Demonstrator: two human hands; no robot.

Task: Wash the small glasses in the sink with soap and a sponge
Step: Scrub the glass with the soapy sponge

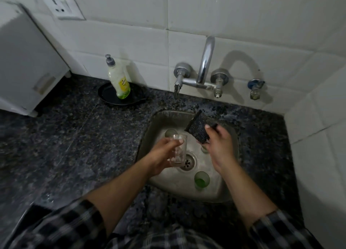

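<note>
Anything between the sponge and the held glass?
Nothing visible. The right hand holds the sponge just right of the clear glass in the left hand; only air over the sink separates them.

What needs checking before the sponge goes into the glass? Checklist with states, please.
1. Left hand grips the clear glass: ok.
2. Right hand holds the sponge: ok.
3. The glass is held over the sink: ok.
4. Sponge and glass are apart, with nothing between them: ok.
5. Soap on the sponge: cannot tell. The soap bottle stands on the black dish on the counter.
6. Water from the faucet: cannot tell, no stream shows in the dim light.
</note>
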